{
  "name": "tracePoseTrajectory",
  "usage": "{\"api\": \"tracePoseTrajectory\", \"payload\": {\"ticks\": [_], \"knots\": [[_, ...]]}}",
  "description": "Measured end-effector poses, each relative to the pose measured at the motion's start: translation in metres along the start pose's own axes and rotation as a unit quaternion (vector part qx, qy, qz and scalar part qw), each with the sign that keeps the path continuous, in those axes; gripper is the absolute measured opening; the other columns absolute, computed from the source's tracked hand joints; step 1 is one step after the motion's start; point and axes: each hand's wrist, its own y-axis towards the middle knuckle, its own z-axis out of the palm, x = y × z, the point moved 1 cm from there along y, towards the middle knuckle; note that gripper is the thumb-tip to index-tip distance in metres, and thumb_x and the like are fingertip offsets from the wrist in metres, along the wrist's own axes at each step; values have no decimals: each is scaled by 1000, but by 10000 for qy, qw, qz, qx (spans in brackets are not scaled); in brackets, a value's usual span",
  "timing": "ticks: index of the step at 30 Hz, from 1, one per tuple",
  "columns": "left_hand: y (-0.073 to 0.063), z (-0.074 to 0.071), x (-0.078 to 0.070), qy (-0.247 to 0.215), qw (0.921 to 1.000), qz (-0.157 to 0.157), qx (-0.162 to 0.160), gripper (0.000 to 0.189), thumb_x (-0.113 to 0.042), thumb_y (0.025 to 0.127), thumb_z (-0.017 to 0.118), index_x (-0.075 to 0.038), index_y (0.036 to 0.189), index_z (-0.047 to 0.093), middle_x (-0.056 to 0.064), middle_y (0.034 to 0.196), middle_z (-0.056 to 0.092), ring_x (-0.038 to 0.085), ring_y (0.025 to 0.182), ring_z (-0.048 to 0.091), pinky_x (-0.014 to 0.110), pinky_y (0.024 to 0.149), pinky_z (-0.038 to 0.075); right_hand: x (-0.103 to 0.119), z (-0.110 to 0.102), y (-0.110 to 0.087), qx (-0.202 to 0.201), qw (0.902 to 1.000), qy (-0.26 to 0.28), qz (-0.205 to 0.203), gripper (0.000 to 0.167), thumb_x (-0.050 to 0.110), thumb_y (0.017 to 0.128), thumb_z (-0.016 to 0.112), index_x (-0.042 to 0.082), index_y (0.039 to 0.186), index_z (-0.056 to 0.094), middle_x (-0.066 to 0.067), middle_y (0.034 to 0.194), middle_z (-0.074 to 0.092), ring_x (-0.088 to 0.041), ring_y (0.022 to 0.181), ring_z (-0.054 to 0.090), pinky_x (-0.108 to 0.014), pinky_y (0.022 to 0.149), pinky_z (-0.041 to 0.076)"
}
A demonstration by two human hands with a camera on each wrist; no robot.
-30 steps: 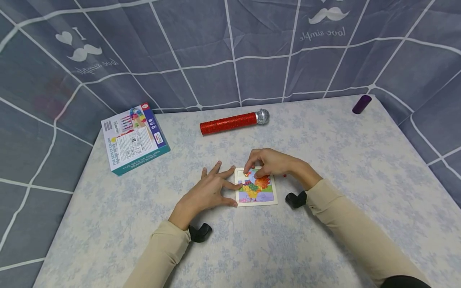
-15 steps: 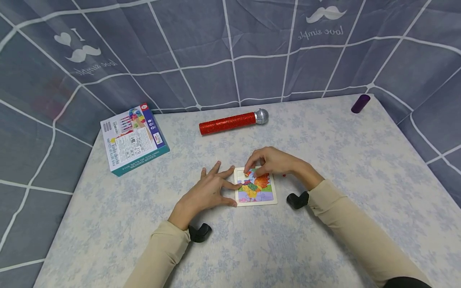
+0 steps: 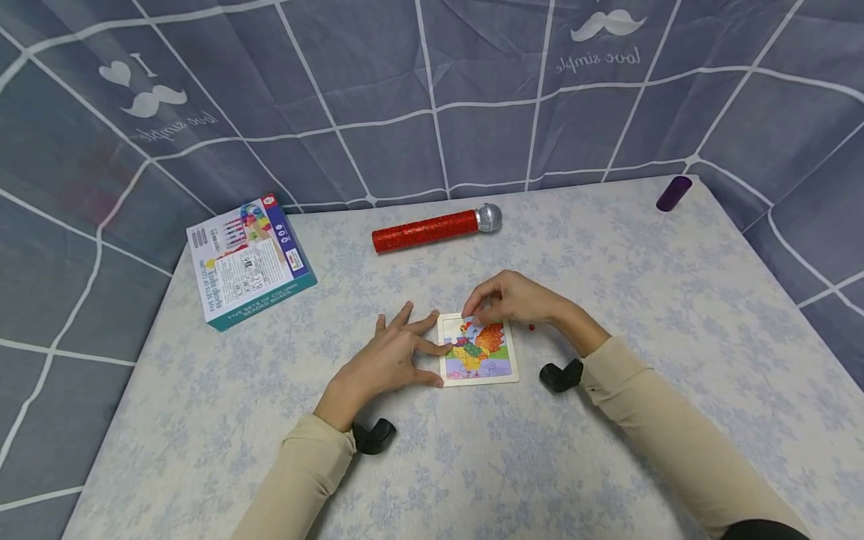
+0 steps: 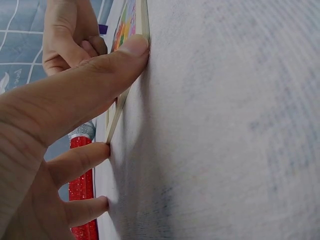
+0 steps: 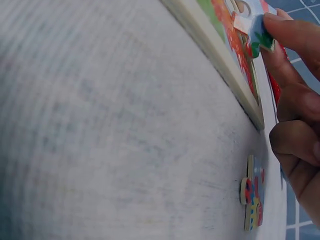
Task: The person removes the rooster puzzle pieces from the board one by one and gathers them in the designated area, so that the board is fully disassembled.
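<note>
A small square jigsaw puzzle (image 3: 475, 369) with a pale frame and a colourful animal picture lies on the table. My left hand (image 3: 391, 358) has spread, straight fingers; its thumb and index finger touch the frame's left side. In the left wrist view the thumb (image 4: 127, 52) presses on the frame's edge. My right hand (image 3: 516, 298) is over the puzzle's upper edge. Between its thumb and a finger it pinches a puzzle piece (image 5: 260, 34), blue with green, tilted above the board. Another loose piece (image 5: 254, 195) lies on the table beside the frame, mostly hidden under the right hand in the head view.
A red glitter microphone (image 3: 432, 229) lies behind the puzzle. At the back left is a teal-sided toy box (image 3: 250, 262), and a dark purple cylinder (image 3: 673, 193) lies at the back right. A grey-blue curtain (image 3: 378, 90) borders the patterned table (image 3: 472, 465).
The right hand has risen slightly and shifted a little away from the puzzle's upper left part, uncovering more of the picture. The left hand stays on the frame.
</note>
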Motion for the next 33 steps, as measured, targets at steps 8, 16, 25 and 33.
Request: {"api": "tracePoseTrajectory", "payload": {"ticks": [8,16,25,33], "knots": [[0,-1,0,-58,10000,3,-14,55,-37,71,87,-23,122,71,6,156,35,42,148,7,74,108,4,-5,-11,-8,-154,9986,349,373,20,14,87,75,7,105,77,-8,101,75,-19,88,67,-29,77,50],[0,-1,-2,-65,9999,-65,-42,56,-35,70,89,-22,121,72,7,155,36,42,148,7,74,108,3,-24,-35,-30,-400,9938,366,968,20,14,85,76,8,104,79,-7,103,75,-15,92,65,-26,77,49],[0,-1,-2,-47,10000,-46,-33,56,-34,70,89,-21,122,71,7,155,36,42,148,8,73,108,3,-43,-62,-61,-534,9908,376,1188,24,12,86,74,2,108,76,-10,105,74,-9,91,64,-22,75,48],[0,0,-1,-51,9999,-62,-79,57,-34,69,89,-21,122,71,6,156,36,41,148,8,73,108,3,-45,-73,-78,-682,9873,160,1427,26,16,87,74,3,109,76,-10,108,73,-8,97,65,-23,80,48]]}}
